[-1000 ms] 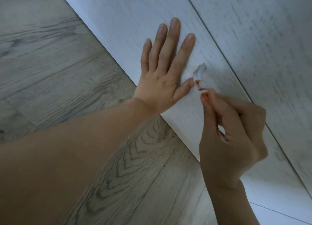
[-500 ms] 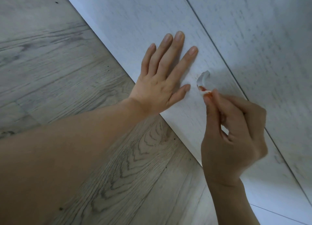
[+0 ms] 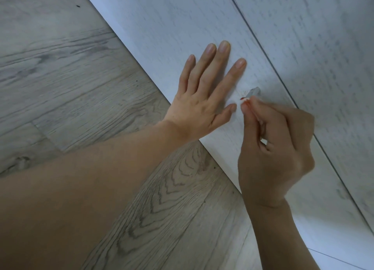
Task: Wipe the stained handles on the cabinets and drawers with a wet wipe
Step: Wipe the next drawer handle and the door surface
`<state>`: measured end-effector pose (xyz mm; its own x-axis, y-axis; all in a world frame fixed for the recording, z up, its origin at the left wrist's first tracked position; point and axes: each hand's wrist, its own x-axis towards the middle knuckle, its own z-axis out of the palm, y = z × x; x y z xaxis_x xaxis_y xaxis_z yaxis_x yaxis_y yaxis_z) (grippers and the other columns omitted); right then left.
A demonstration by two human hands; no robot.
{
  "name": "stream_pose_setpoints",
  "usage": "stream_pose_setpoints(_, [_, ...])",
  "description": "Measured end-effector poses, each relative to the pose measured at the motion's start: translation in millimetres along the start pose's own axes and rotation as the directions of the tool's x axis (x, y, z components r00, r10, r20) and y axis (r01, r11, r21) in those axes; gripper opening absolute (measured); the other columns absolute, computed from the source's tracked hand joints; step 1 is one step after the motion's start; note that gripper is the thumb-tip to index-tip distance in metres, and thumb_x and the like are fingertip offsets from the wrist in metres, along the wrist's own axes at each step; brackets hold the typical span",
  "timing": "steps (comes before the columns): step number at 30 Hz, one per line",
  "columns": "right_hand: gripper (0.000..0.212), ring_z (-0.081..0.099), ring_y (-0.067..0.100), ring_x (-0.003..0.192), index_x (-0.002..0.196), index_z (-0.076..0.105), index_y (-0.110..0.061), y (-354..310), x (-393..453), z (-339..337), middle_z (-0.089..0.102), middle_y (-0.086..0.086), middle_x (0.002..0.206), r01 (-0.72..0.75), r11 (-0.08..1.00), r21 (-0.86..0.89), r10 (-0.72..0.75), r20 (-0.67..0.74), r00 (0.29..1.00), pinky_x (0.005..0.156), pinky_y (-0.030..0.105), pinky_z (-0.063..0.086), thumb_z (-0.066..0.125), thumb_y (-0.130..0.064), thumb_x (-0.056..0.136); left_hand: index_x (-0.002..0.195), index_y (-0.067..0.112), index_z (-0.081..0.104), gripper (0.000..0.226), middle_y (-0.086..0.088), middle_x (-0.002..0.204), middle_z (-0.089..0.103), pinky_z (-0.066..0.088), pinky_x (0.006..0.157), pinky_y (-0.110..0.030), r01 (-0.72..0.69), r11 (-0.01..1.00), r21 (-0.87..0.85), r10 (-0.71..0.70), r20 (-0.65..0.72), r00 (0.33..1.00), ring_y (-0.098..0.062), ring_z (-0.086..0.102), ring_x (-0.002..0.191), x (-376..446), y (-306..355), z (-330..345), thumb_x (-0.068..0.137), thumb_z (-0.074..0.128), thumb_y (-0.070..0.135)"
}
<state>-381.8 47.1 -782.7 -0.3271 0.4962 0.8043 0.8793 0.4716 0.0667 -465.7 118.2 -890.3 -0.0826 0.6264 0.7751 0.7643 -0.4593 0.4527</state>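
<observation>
Head view, looking down along a white cabinet front [image 3: 182, 22] that meets a grey wood-grain floor [image 3: 60, 83].

Left hand [image 3: 202, 99]: flat on the cabinet front, fingers straight and slightly spread, palm against the panel. Nothing held; grip apart. Thumb tip lies just beside the right hand's fingertips. Left forearm crosses the lower left of the view, over the floor.

Right hand [image 3: 275, 148]: fingers curled, thumb and forefinger pinched together on a small white scrap, the wet wipe [image 3: 239, 101]. Grip clamped on the wipe. Only a little of the wipe shows past the fingertips; the rest is hidden in the hand. Red-orange marks show on the wipe and at the fingertips.

Handle [image 3: 253, 92]: small, pale grey, sticking out from the cabinet front just beside a dark seam [image 3: 269, 55] between two panels. It sits between the left forefinger and the right hand's fingertips. The pinched wipe is at the handle's near end, touching it or very nearly; cannot tell which. A spot of red shows where wipe and handle meet.

A second thin seam shows at the lower right corner.
</observation>
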Motion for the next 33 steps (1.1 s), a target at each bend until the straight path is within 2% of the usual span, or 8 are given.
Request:
stream_pose_setpoints(2, [0.007,0.060,0.019,0.069,0.088,0.072,0.001,-1.6,4.1,0.8,0.063,0.004,0.080,-0.030,0.999,0.018,0.030,-0.003,1.000,0.066,0.017,0.049,0.070,-0.005,0.086,0.147,0.023,-0.017,0.075,-0.015,0.146,0.009,0.012,0.116,-0.050,0.002,1.000,-0.002,-0.002,0.008,1.000,-0.020,-0.010,0.145,0.5,0.6,-0.9,0.095,0.032,0.046])
stream_pose_setpoints(5, [0.008,0.058,0.013,0.071,0.091,0.071,0.000,-2.0,3.8,-6.7,0.057,0.002,0.087,-0.099,0.994,0.056,0.101,-0.036,0.994,0.071,0.011,0.047,0.070,-0.007,0.086,0.150,0.019,-0.002,0.070,-0.016,0.145,0.013,0.015,0.115,-0.049,-0.026,1.000,-0.009,0.026,0.006,1.000,-0.032,0.012,0.140,1.1,-3.3,-2.7,0.094,0.032,0.046])
stream_pose_setpoints(10, [0.007,0.057,0.017,0.071,0.089,0.071,0.001,-3.2,-3.6,-6.2,0.057,0.000,0.087,-0.033,0.998,0.048,0.033,0.006,0.999,0.059,0.028,0.053,0.071,-0.005,0.085,0.147,0.022,-0.016,0.076,-0.016,0.145,0.013,0.014,0.115,-0.048,-0.054,0.998,0.025,0.054,0.005,0.999,-0.034,0.016,0.137,-0.8,-7.5,-2.5,0.094,0.033,0.046])
stream_pose_setpoints(16, [0.008,0.058,0.022,0.069,0.084,0.073,0.000,-7.4,7.0,6.8,0.065,0.012,0.074,-0.047,0.997,-0.063,0.047,-0.008,0.999,0.065,0.019,0.046,0.070,-0.007,0.087,0.149,0.020,-0.005,0.073,-0.014,0.145,0.015,0.017,0.114,-0.049,-0.047,0.999,0.025,0.047,0.010,0.999,-0.034,0.018,0.136,1.1,-5.9,-2.5,0.095,0.035,0.046])
stream_pose_setpoints(19, [0.009,0.061,0.022,0.067,0.084,0.072,-0.003,-13.3,13.3,6.6,0.064,0.008,0.077,-0.153,0.986,-0.063,0.152,-0.018,0.988,0.066,0.010,0.041,0.070,-0.011,0.087,0.143,0.014,0.020,0.063,-0.016,0.143,0.017,0.021,0.112,-0.050,-0.031,0.999,0.022,0.031,0.018,0.999,-0.034,0.021,0.135,3.1,-4.8,-6.5,0.091,0.040,0.045])
stream_pose_setpoints(22, [0.008,0.064,0.014,0.078,0.092,0.070,-0.015,-17.7,23.5,-0.1,0.063,-0.005,0.086,-0.400,0.913,0.082,0.406,-0.075,0.911,0.071,0.009,0.045,0.066,-0.021,0.090,0.140,0.012,0.025,0.059,-0.017,0.150,0.020,0.023,0.112,-0.050,-0.048,0.999,0.021,0.047,0.039,0.998,-0.035,0.021,0.134,3.9,-6.0,-10.2,0.091,0.040,0.042])
stream_pose_setpoints(29, [0.007,0.058,-0.006,0.080,0.097,0.057,-0.018,-27.2,30.9,-14.4,0.060,-0.019,0.086,-0.548,0.821,0.159,0.523,0.174,0.834,0.071,0.004,0.040,0.050,-0.017,0.098,0.141,0.012,0.025,0.057,-0.015,0.150,0.021,0.023,0.111,-0.049,-0.066,0.997,0.041,0.065,0.038,0.997,-0.034,0.022,0.134,3.7,-8.5,-13.0,0.094,0.039,0.040])
stream_pose_setpoints(33, [0.005,0.056,-0.007,0.087,0.097,0.047,-0.025,-28.8,34.3,-16.2,0.058,-0.015,0.094,-0.610,0.779,0.145,0.541,0.338,0.771,0.072,0.003,0.039,0.042,-0.027,0.099,0.150,0.021,-0.007,0.067,-0.015,0.145,0.015,0.016,0.114,-0.046,-0.082,0.996,0.046,0.080,0.037,0.996,-0.033,0.017,0.137,0.2,-11.8,-7.3,0.098,0.030,0.043])
